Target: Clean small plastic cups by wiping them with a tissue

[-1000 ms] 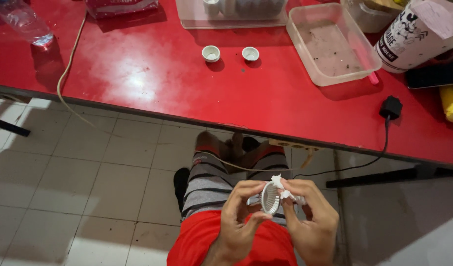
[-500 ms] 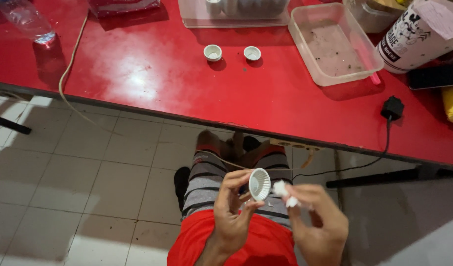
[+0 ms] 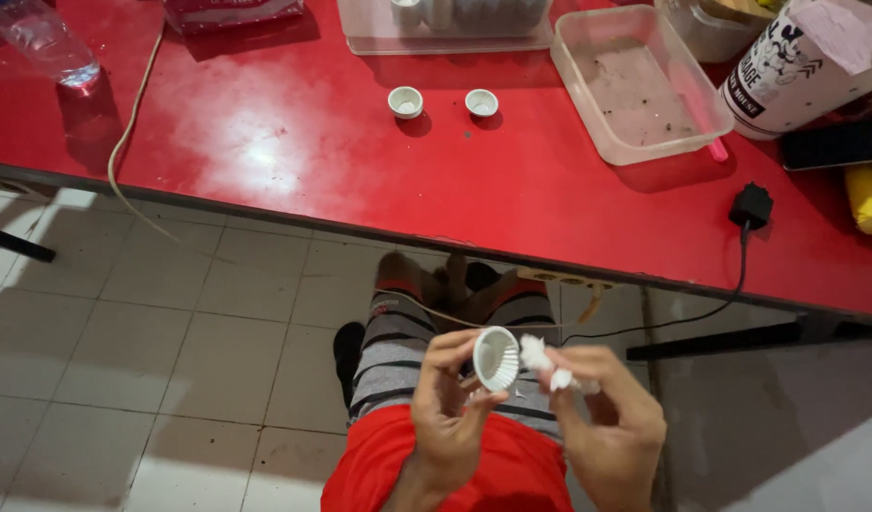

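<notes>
Fingers (image 3: 459, 356) of the left hand (image 3: 450, 417) pinch a small white ribbed cup (image 3: 495, 358) over the lap; the right hand (image 3: 611, 431) grips a crumpled white wad (image 3: 542, 365) just beside it. Risk: pinched only at its rim, the cup could drop to the tiled floor (image 3: 123, 360).

There is one camera, on the person's head. It looks almost straight down. The hands (image 3: 531, 408) are close, at 6 o'clock. The red table (image 3: 360, 161) is farther off, at 12 o'clock, with floor (image 3: 170, 360) at 8 o'clock.

A shiny red bench (image 3: 293, 161) stands over a floor (image 3: 123, 360) of pale square tiles, with light glinting on the bench.
</notes>
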